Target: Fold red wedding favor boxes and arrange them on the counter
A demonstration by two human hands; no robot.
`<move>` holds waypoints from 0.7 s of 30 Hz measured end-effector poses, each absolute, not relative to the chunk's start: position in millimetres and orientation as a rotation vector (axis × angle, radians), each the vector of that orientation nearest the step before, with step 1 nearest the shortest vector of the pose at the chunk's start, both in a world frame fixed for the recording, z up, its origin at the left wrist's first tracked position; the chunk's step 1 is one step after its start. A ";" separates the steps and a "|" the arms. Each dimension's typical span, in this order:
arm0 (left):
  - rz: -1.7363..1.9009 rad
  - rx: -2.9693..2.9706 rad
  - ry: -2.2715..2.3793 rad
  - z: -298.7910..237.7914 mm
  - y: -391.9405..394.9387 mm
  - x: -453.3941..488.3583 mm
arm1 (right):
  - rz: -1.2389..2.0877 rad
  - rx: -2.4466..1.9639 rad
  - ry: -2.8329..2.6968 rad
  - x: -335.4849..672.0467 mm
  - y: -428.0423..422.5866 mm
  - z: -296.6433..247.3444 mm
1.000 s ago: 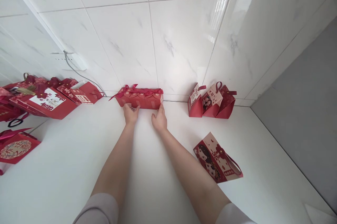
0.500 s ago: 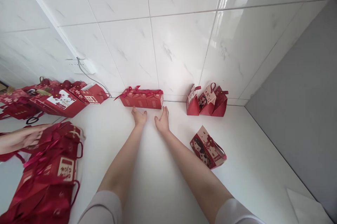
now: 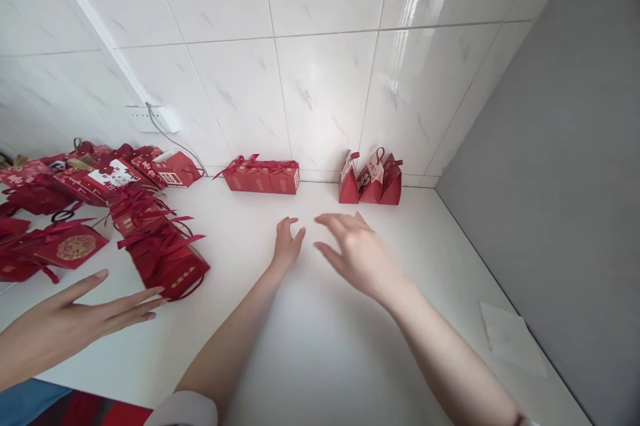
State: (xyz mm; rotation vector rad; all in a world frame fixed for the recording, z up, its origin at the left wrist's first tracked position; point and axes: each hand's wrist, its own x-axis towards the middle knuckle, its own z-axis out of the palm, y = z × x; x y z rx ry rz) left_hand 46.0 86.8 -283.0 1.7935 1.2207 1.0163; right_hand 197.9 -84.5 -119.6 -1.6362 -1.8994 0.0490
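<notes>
My left hand [image 3: 289, 243] hovers over the white table with its fingers apart, holding nothing. To its right, my right hand [image 3: 357, 254] is raised, thumb and fingers spread, with nothing between them. A small pale corner [image 3: 361, 218] of a gift box peeks out behind my right hand, which covers the rest. Against the wall beyond my left hand stands a row of red gift boxes [image 3: 262, 179] with ribbons on top. Farther right, 3 pointed red gift boxes [image 3: 370, 187] with loop handles stand side by side by the wall.
Another person's open hand [image 3: 107, 313] reaches in from the left beside red ribboned boxes [image 3: 167, 259]. More red boxes [image 3: 105, 176] crowd the back left, below a wall socket [image 3: 153, 119] with a grey cable. A white sheet [image 3: 513, 336] lies near the grey panel [image 3: 540, 179] on the right.
Both my hands have drawn back from the ribboned row, the right one moving up and over the loose box. The other person's ribboned boxes at left now stand farther back.
</notes>
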 end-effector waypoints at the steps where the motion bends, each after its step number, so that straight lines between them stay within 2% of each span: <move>1: 0.996 1.799 1.203 -281.5 78.2 49.1 | -0.051 -1.737 -1.855 207.5 -93.5 -114.6; 4: 0.944 1.813 1.165 -277.4 50.6 57.2 | -0.159 -2.074 -1.722 229.3 -109.9 -113.8; 7: 0.916 1.881 1.101 -264.8 19.6 59.9 | 0.129 -2.412 -1.713 244.1 -117.8 -119.9; 10: 0.996 2.046 0.960 -233.0 -7.4 51.4 | 0.361 -2.516 -1.825 255.1 -121.6 -125.7; 14: 1.497 2.078 0.970 -177.0 -15.1 7.1 | 0.366 -2.338 -1.979 256.1 -124.8 -134.2; 18: 2.207 1.684 1.259 -145.5 15.4 -77.4 | 0.526 -2.091 -2.101 233.9 -127.0 -137.8; 21: 2.271 1.296 1.556 -141.3 48.5 -144.0 | 0.568 -2.026 -2.161 218.6 -124.7 -137.5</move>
